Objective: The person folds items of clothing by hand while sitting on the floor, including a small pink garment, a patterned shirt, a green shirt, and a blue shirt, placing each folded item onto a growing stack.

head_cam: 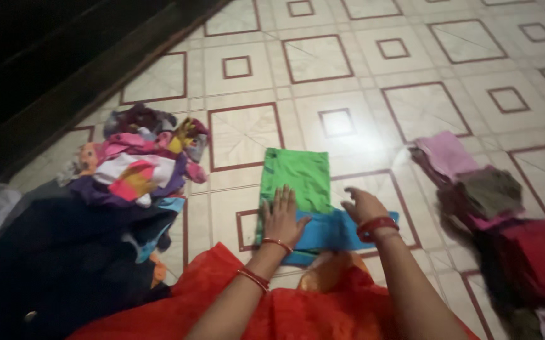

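A folded green cloth (297,173) lies flat on the tiled floor (348,82), with a blue cloth (326,232) across its near end. My left hand (280,217) presses flat on the green cloth where it meets the blue one, fingers spread. My right hand (362,205) hovers over the blue cloth with fingers loosely curled; I cannot tell if it touches it. Red bangles circle both wrists. My orange garment (285,308) fills the bottom of the view.
A loose heap of many-coloured clothes (137,157) sits to the left, beside dark fabric (58,264). On the right stands a row of folded pink, brown and red cloths (499,214). A dark wall edge (65,75) runs along the upper left.
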